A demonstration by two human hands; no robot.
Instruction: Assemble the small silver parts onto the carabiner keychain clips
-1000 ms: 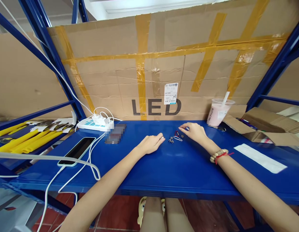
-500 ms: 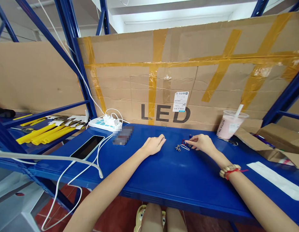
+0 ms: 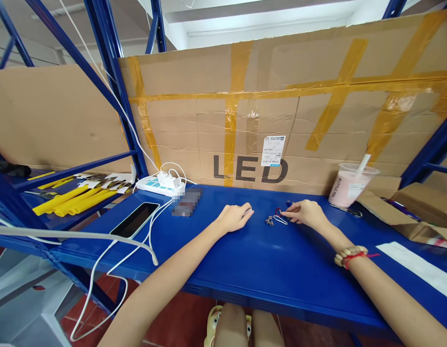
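My left hand point(image 3: 237, 217) rests on the blue shelf top point(image 3: 245, 260), fingers curled loosely, with something small and pale at the fingertips that I cannot make out. My right hand point(image 3: 305, 213) lies a little to its right, its fingers pinched on a small red and white wire loop point(image 3: 279, 215). A few tiny metal parts point(image 3: 269, 221) lie on the blue surface between the two hands. A beaded bracelet with a red string sits on my right wrist.
A phone point(image 3: 134, 220) on a white cable lies at the left, with a power strip point(image 3: 156, 185) behind it. A pink drink cup point(image 3: 351, 185) and an open cardboard box point(image 3: 407, 212) stand at the right. A taped cardboard sheet point(image 3: 281, 106) closes the back. Yellow tubes point(image 3: 69, 201) lie on the left shelf.
The view has shifted up and left. My right hand's fingers have closed down onto the small wire loop. My left hand has stayed in place.
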